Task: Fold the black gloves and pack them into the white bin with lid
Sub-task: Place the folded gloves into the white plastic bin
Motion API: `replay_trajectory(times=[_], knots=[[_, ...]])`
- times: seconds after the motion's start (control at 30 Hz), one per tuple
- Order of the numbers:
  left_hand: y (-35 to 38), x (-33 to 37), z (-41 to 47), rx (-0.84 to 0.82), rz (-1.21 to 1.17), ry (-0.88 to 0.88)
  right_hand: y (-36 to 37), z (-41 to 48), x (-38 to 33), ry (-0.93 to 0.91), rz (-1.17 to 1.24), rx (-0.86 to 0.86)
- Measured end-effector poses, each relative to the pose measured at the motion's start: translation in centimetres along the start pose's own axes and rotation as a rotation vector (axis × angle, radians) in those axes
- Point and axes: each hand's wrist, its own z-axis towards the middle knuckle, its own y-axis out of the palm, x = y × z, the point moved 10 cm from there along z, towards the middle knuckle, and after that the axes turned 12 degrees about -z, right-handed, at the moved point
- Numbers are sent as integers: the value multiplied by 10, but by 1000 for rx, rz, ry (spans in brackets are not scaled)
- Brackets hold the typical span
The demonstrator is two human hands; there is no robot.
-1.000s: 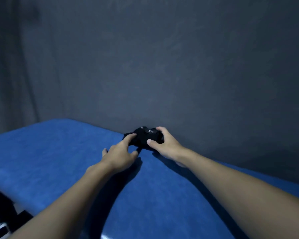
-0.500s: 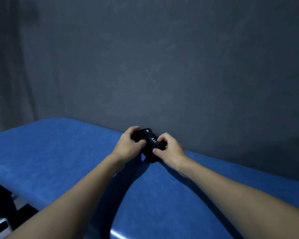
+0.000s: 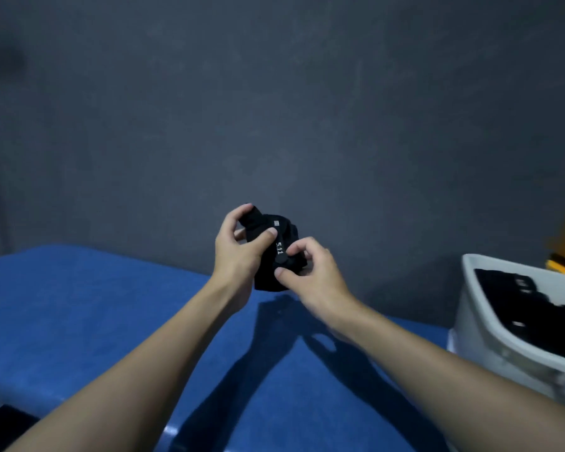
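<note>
My left hand (image 3: pixel 238 256) and right hand (image 3: pixel 310 275) both curl round the folded glove (image 3: pixel 274 252), held above the blue table (image 3: pixel 79 305); the bin (image 3: pixel 480 308) stands to my right.

lt: dim | hard shadows on table (image 3: pixel 62 321) | R edge blurry, prob. motion

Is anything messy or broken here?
No, nothing stands out. The left hand and right hand both grip a folded black glove above the blue table, and it looks whole. The white bin on the right holds more black gloves; nothing lies spilled that I can see.
</note>
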Motion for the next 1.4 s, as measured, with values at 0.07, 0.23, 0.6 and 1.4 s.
replay_trajectory(times=[0.07, 0.23, 0.6, 1.4], knots=[[25, 15, -8, -48, -23, 22, -29, -7, -16, -39, -10, 9], [95, 37, -37, -207, -147, -9, -119, -28, -46, -81, 72, 84], [258, 9, -101, -514, -203, -245, -271, -96, -24, 92, 65, 130], [386, -117, -152, -1089, 564, -291, -391, -117, 121, 538, -668, 85]])
